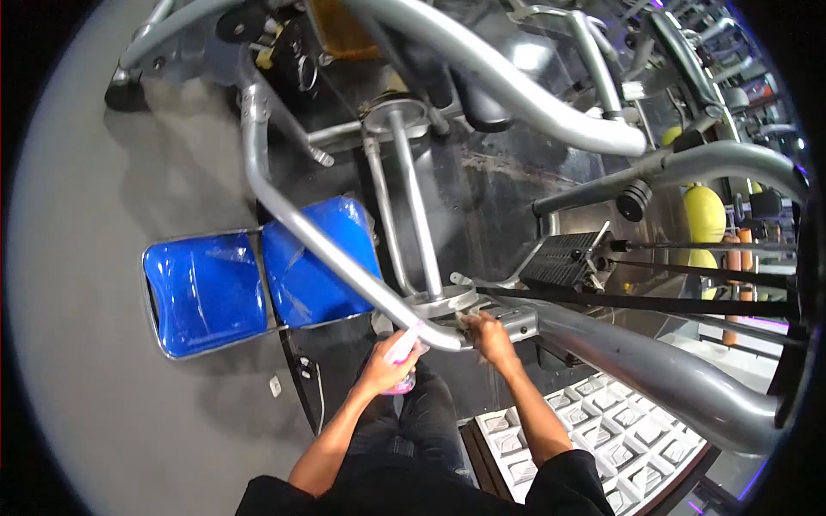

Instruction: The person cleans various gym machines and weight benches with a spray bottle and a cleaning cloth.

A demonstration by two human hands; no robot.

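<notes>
I look down at a grey steel gym machine (pixel 602 344) with a blue padded seat (pixel 249 284). My left hand (pixel 385 365) is wrapped around a pink and white spray bottle (pixel 401 359), held just below a curved grey tube (pixel 335 254). My right hand (pixel 490 334) presses a small pale cloth (pixel 467 320) against a metal bracket (pixel 516 322) where the frame tubes meet. Whether the bottle touches the tube I cannot tell.
A black weight stack (pixel 564 258) with dark cables stands right of the bracket. Yellow padded rollers (pixel 705 211) lie beyond it. White patterned floor tiles (pixel 594 430) sit at lower right, grey floor (pixel 86 258) to the left. Curved grey arms (pixel 516 86) cross overhead.
</notes>
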